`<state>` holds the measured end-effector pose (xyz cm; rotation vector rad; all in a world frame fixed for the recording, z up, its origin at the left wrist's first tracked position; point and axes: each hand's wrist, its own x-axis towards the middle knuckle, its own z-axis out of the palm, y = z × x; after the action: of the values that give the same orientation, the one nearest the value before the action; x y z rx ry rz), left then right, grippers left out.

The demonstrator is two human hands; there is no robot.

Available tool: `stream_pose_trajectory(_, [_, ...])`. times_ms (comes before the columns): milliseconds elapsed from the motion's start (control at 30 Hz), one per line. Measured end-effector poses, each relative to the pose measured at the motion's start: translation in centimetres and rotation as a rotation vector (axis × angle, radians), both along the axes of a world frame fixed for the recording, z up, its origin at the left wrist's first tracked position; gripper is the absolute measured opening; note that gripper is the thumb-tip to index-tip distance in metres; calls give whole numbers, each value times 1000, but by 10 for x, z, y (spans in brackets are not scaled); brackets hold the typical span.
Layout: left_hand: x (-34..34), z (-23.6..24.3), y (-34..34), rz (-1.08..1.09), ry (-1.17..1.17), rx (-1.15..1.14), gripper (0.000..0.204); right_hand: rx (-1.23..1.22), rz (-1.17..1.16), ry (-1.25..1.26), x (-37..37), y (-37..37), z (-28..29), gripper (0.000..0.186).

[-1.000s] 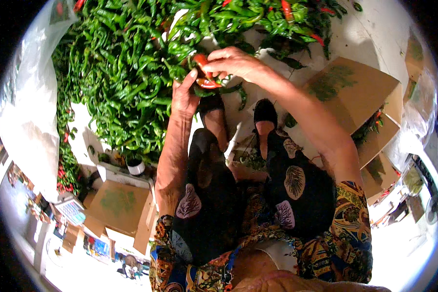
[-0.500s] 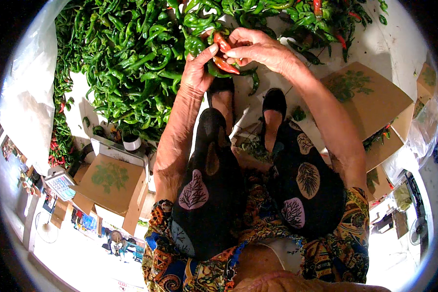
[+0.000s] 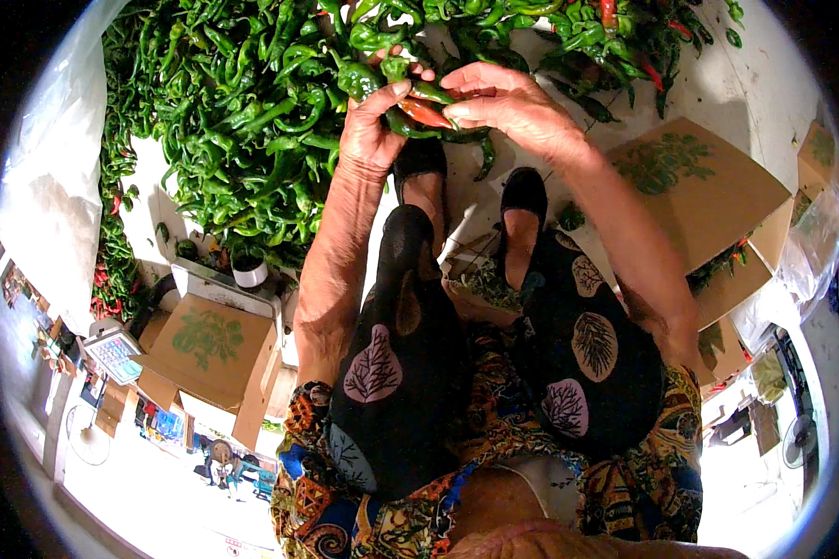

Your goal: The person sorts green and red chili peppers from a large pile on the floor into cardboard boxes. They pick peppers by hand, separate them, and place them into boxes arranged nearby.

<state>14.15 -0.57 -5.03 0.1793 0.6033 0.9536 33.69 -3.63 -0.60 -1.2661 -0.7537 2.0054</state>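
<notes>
My left hand (image 3: 375, 126) is closed around a small bunch of chili peppers in front of the pile. Among them are a red chili pepper (image 3: 425, 114) pointing right and a green chili pepper (image 3: 356, 78) by the thumb. My right hand (image 3: 511, 104) is just to the right, its thumb and fingers apart around the tips of the bunch. The thumb is close to the red pepper's tip; whether it touches is hard to tell. Behind and left of both hands spreads a large heap of green chili peppers (image 3: 242, 121).
A cardboard box (image 3: 708, 196) with a printed green plant stands at the right, peppers showing inside. Another cardboard box (image 3: 200, 345) is at the left, near a calculator-like keypad (image 3: 114, 354) and a white cup (image 3: 250, 272). Clear plastic sheeting (image 3: 51, 177) hangs at the far left.
My right hand has moved slightly right and down, and its fingers have parted from the upper red pepper. The peppers in my left hand have shifted, with more green showing.
</notes>
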Motion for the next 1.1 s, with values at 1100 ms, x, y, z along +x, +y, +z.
stream_pose_trajectory(1100, [43, -2, -23, -270, 13, -113, 53, -109, -188, -1030, 110, 13, -40, 33])
